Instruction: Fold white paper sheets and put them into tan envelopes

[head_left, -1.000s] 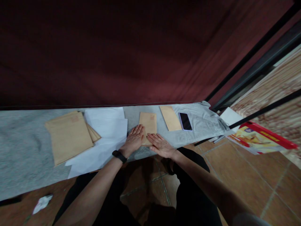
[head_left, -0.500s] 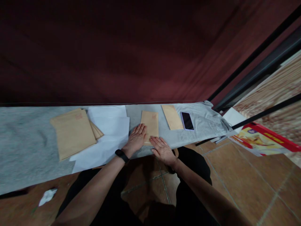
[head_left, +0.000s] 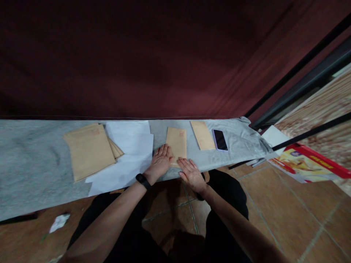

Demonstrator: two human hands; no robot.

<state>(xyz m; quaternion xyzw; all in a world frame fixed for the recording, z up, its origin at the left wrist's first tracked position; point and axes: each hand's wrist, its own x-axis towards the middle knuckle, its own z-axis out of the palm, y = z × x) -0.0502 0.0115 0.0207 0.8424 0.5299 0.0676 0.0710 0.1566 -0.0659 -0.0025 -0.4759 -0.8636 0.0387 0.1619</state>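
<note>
A brown paper envelope (head_left: 177, 140) with a small reddish print in its upper right corner lies flat before me on the grey cloth. My left hand (head_left: 161, 160) rests flat on its lower left side, fingers stretched out. At its lower right corner my right hand (head_left: 192, 175) lies with straight fingers, the tips touching the envelope's bottom edge. White paper sheets (head_left: 133, 140) are spread to the left of my left hand. Partly over them sits a stack of brown envelopes (head_left: 90, 151). Right of the middle envelope is another brown envelope (head_left: 203, 135).
A phone (head_left: 220, 140) lies to the right on the narrow cloth-covered table (head_left: 241, 140). Beyond its right end, a red and yellow box (head_left: 304, 162) stands near dark metal bars. Crumpled white paper (head_left: 59, 223) is on the tiled floor. A dark red surface rises behind.
The view has shifted slightly, so the things on the left appear a little further right. Both hands stay on the middle envelope almost unmoved.
</note>
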